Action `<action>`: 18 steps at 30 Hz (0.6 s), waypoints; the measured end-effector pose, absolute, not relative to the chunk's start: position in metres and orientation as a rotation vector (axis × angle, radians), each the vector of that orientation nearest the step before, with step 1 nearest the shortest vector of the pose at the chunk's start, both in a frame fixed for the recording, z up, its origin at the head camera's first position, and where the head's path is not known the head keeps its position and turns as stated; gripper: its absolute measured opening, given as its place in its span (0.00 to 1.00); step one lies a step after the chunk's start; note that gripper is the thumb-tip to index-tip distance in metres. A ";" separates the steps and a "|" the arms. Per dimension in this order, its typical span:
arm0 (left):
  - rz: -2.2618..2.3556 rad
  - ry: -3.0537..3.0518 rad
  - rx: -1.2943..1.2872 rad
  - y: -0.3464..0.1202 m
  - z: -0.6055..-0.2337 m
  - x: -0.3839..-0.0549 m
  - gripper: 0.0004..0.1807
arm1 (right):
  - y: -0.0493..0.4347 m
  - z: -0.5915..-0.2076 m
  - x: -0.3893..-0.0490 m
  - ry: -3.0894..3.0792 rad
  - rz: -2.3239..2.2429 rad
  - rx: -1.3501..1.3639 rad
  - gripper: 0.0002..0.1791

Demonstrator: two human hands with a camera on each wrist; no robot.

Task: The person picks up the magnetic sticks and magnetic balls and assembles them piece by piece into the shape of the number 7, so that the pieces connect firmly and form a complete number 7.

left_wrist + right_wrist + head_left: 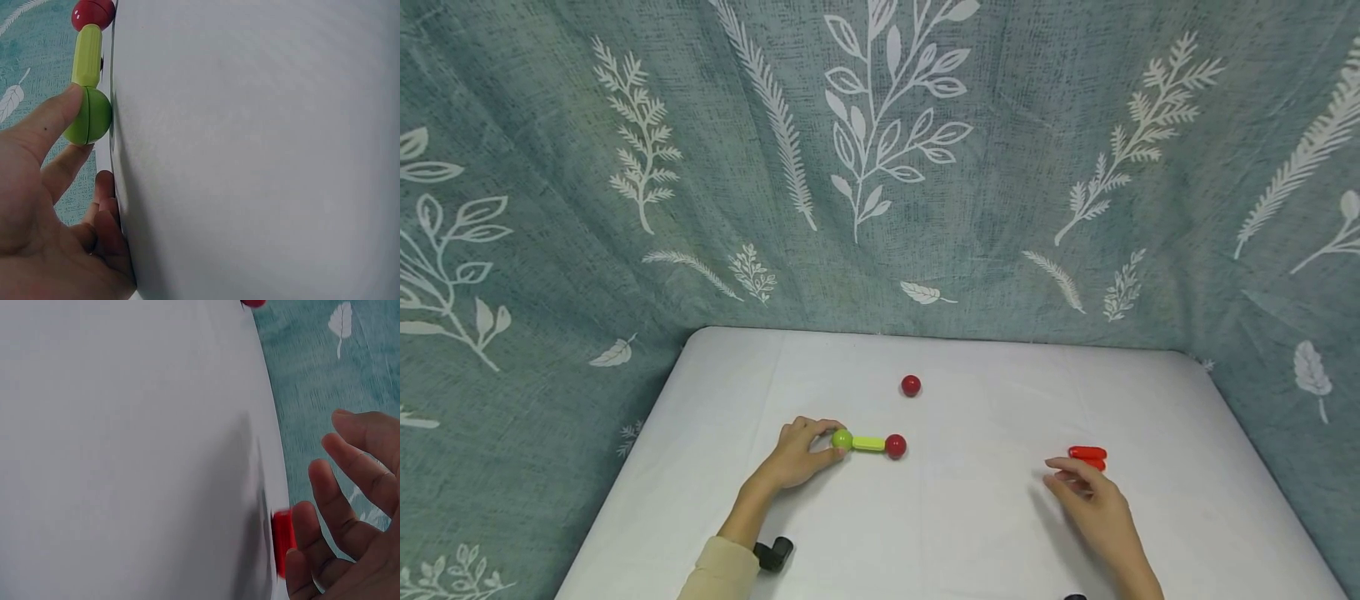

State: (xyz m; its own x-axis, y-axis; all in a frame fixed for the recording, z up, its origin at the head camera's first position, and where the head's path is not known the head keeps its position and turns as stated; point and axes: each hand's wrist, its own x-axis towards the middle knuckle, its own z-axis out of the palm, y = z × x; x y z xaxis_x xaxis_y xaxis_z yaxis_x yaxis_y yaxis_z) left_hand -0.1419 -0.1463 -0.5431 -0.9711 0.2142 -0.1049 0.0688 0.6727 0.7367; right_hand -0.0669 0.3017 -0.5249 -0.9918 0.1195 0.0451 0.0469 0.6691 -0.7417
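A green ball (842, 439), a yellow-green rod (868, 444) and a red ball (896, 447) are joined in a line on the white table. My left hand (805, 454) pinches the green ball between thumb and fingers. In the left wrist view the thumb lies on the green ball (89, 119), with the rod (87, 56) running up to the red ball (94, 14). On the right, my right hand (1093, 504) hovers over the table with relaxed, parted fingers and nothing in them. Just beyond it lie two red rods (1087, 452), one partly hidden by the fingers.
A loose red ball (911, 385) sits farther back on the white table (985, 517). A green cloth with white leaf prints (1000, 167) hangs behind the table's rear edge. A black device (774, 554) is at the left wrist.
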 end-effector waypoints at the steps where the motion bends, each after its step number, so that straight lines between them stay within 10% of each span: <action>1: 1.181 2.702 0.232 -0.146 -0.543 -0.142 0.18 | 0.306 -0.525 -0.066 -2.783 1.220 -0.146 0.17; 18: 1.186 2.696 0.229 -0.148 -0.542 -0.142 0.19 | 0.352 -0.529 -0.081 -2.808 1.101 -0.437 0.20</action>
